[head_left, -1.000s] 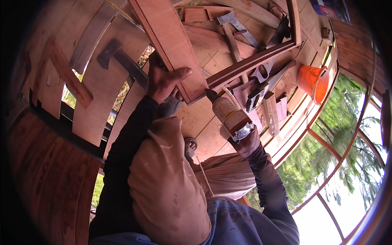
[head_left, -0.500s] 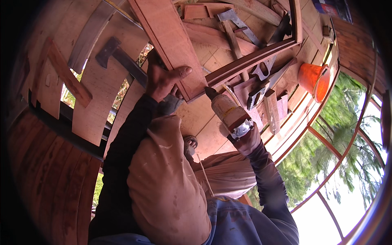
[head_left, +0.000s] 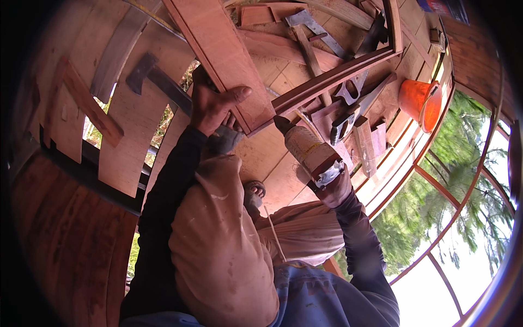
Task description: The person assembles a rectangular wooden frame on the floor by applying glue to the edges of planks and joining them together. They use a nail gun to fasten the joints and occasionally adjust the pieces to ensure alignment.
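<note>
My left hand [head_left: 213,106] grips the edge of a wide reddish wooden board [head_left: 226,60], thumb on its face and fingers behind it. The board meets a narrow grooved wooden rail [head_left: 332,82] near its lower end, forming a corner of a frame. My right hand [head_left: 333,191] is closed around a whitish bottle [head_left: 309,150] with a dark tapered tip and a reddish base. It is tilted, its tip beside or touching that corner; I cannot tell which.
An axe [head_left: 158,79] lies left of the board. Beyond the rail are a carpenter's square [head_left: 316,32], wood offcuts and a handsaw [head_left: 359,109]. An orange bucket [head_left: 419,103] stands at right, near the deck edge. Gaps show between the floor planks at left.
The bottle's base and my right hand have shifted slightly right and down, while its tip stays near the corner. My left hand keeps its grip on the board.
</note>
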A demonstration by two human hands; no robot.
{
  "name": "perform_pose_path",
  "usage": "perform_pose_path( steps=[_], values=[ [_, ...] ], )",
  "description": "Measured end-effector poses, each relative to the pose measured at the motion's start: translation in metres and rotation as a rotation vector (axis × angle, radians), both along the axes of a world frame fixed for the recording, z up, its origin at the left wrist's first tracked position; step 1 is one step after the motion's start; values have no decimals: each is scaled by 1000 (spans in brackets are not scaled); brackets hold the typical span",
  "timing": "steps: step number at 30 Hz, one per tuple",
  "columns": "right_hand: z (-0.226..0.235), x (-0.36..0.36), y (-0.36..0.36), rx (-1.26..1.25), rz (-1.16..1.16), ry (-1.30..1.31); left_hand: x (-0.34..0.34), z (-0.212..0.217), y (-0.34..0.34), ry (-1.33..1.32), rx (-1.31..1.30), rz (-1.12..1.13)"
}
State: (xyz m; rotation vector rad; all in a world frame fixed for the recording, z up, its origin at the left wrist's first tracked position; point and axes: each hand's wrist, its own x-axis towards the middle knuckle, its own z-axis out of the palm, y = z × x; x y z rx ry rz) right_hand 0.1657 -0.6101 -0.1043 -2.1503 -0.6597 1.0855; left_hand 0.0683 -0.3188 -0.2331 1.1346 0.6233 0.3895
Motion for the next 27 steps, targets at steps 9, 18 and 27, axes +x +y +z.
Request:
perform_pose_path(
  steps=[9, 18, 27],
  values=[
    [4, 15, -27, 260, -799, 619, -5, -26, 49, 51, -38, -31],
    [-30, 16, -66, -27, -176, -137, -115, -51, 200, 420, -141, 43],
    [-19, 23, -47, -104, -123, -139, -142, -56, 243, 649, -158, 100]
  ],
)
